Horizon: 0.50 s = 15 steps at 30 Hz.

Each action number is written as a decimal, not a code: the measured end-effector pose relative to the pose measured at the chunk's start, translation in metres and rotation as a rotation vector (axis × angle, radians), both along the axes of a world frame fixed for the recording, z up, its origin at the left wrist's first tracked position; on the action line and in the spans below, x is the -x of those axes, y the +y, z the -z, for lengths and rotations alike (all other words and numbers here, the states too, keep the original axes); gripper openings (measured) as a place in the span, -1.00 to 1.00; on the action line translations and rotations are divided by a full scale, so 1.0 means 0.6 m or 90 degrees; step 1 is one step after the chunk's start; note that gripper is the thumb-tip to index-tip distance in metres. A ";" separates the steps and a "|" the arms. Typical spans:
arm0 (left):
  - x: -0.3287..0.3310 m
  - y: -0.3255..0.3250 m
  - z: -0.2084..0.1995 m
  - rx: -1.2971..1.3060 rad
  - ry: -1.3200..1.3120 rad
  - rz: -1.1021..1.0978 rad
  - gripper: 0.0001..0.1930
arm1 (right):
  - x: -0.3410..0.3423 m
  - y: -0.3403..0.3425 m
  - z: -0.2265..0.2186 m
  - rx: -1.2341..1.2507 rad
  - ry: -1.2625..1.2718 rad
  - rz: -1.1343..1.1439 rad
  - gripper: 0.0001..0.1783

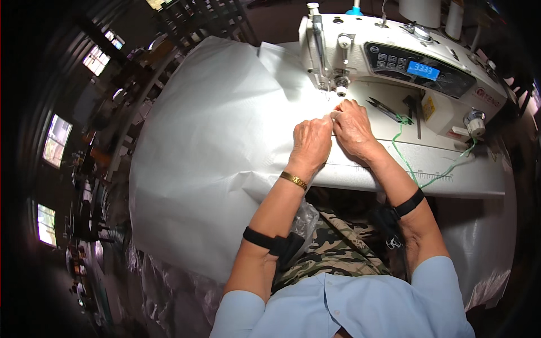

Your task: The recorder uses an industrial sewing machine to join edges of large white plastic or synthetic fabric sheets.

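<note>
A large silvery-white sheet covers the left side of the sewing machine table and hangs over the front edge. Just in front of the needle area of a white sewing machine, my two hands meet, their fingers closed in a pinch. My left hand grips the right edge of the sheet. Touching it, my right hand pinches that edge closer to the needle. Bright lamp light washes out the sheet there, and my fingers hide the exact spot they hold.
Thread snips lie right of my hands, with a green cord running from them to the machine's knob. A lit blue display is on the machine's front panel. Thread cones stand behind. Crumpled clear plastic hangs near my lap.
</note>
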State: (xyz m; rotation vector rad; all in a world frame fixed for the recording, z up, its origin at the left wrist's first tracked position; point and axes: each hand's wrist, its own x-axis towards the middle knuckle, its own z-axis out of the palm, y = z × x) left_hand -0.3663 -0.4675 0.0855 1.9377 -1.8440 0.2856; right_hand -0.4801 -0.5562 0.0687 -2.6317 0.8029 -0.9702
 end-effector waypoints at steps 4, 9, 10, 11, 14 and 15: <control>-0.006 -0.006 0.014 0.065 0.133 -0.065 -0.90 | -0.002 -0.001 0.000 -0.005 0.002 0.001 -0.82; -0.009 -0.004 0.018 0.087 0.168 -0.047 -0.89 | -0.005 -0.003 0.003 0.032 0.002 0.002 -0.84; -0.008 -0.004 0.017 0.092 0.173 -0.046 -0.88 | -0.005 -0.003 0.004 0.042 0.007 0.014 -0.85; -0.008 -0.003 0.015 0.094 0.171 -0.044 -0.88 | -0.006 -0.004 0.004 0.027 0.012 0.022 -0.85; -0.006 0.000 0.011 0.096 0.206 -0.044 -0.87 | -0.007 -0.006 0.008 0.028 0.010 0.028 -0.84; -0.006 0.000 0.010 0.097 0.210 -0.043 -0.88 | -0.007 -0.007 0.009 0.033 0.010 0.030 -0.83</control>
